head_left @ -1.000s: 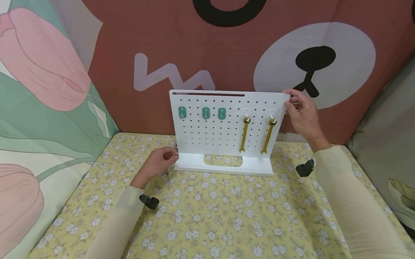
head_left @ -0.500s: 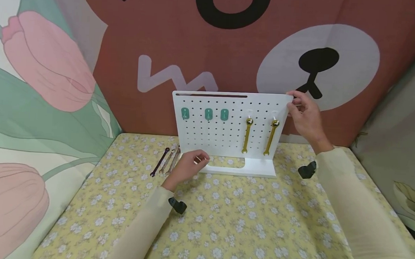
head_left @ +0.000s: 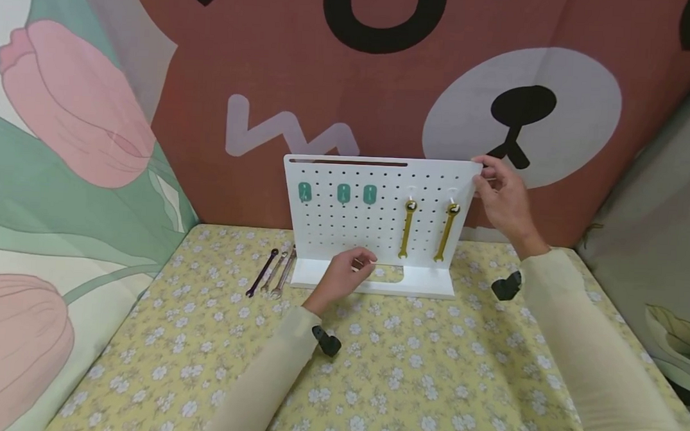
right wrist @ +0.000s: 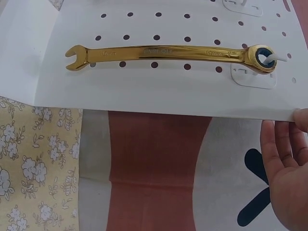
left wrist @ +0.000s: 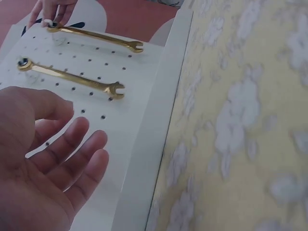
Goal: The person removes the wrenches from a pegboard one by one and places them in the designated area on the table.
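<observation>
A white pegboard (head_left: 344, 225) stands upright on its base, and my right hand (head_left: 504, 200) pinches its upper right edge, thumb in front and fingers behind. Two gold ratchet combination wrenches hang ring-end up from white hooks on its right half: an inner wrench (head_left: 407, 230) and an outer wrench (right wrist: 163, 55). In front of the board's lower middle is my left hand (head_left: 345, 273); its fingers (left wrist: 91, 166) are loosely bent around nothing. Three teal hooks (head_left: 343, 193) sit empty on the board's left half.
Left of the board lie a dark purple wrench (head_left: 261, 273) and two silver wrenches (head_left: 283, 274), partly behind the board's edge. A yellow flowered cloth (head_left: 373, 371) covers the table. A brown bear-print curtain (head_left: 328, 67) hangs close behind the board.
My left hand has moved right from the board's lower left corner to its lower middle, uncovering the wrenches on the table. The right hand stays at the board's edge.
</observation>
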A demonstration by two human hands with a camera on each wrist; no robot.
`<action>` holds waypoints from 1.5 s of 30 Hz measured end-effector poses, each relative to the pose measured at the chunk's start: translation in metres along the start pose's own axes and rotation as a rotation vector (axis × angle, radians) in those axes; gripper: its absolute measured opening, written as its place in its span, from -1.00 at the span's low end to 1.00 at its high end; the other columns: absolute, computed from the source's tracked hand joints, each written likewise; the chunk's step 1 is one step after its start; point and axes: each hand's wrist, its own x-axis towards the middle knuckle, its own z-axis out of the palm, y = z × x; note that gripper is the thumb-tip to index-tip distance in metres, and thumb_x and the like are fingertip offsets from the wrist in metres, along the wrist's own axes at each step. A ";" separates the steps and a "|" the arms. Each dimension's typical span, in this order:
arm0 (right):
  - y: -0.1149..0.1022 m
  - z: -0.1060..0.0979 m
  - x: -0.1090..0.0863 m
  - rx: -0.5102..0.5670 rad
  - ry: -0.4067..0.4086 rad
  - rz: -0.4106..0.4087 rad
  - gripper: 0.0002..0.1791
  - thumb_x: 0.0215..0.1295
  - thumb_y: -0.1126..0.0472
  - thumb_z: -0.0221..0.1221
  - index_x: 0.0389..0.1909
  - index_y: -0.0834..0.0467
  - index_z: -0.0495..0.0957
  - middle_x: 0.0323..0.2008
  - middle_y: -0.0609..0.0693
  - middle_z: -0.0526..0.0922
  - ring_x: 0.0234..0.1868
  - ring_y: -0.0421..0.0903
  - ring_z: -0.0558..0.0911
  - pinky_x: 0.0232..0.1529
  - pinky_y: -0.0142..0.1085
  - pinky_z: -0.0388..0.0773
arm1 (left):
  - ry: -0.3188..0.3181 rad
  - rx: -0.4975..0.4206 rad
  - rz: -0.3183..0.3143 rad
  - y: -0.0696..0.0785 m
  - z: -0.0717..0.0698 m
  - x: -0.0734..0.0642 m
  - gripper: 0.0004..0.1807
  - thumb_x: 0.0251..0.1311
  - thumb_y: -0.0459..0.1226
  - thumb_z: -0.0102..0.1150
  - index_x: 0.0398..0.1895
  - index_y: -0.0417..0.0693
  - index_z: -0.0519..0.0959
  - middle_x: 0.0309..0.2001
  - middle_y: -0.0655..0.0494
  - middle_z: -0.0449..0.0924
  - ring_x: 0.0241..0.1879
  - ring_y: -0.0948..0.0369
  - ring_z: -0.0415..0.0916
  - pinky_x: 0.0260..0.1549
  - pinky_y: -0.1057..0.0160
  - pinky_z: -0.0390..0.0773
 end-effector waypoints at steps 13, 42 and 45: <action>0.000 0.002 -0.001 -0.015 0.015 -0.010 -0.59 0.62 0.22 0.04 0.40 0.11 0.46 -0.04 0.19 0.56 -0.12 0.06 0.56 -0.08 -0.43 0.56 | 0.017 -0.074 0.049 0.016 0.021 0.026 -0.54 0.43 -0.37 0.24 0.36 -0.13 0.51 0.22 -0.01 0.59 0.20 0.07 0.53 0.05 0.23 0.57; 0.001 0.002 -0.004 -0.031 0.027 -0.015 -0.59 0.63 0.20 0.03 0.41 0.10 0.45 -0.02 0.20 0.57 -0.11 0.01 0.59 -0.04 -0.38 0.61 | -0.011 -0.245 -0.075 0.030 0.042 0.063 -0.73 0.40 -0.36 0.28 0.12 -0.17 0.63 -0.07 0.11 0.68 -0.06 0.23 0.62 -0.03 0.31 0.61; 0.000 0.001 -0.004 -0.037 0.027 -0.013 -0.59 0.63 0.20 0.03 0.41 0.09 0.45 -0.02 0.20 0.57 -0.11 0.02 0.58 -0.07 -0.46 0.56 | -0.019 -0.256 -0.065 0.031 0.042 0.062 -0.81 0.40 -0.36 0.28 0.01 -0.21 0.66 -0.14 0.14 0.68 -0.14 0.24 0.62 -0.09 0.29 0.62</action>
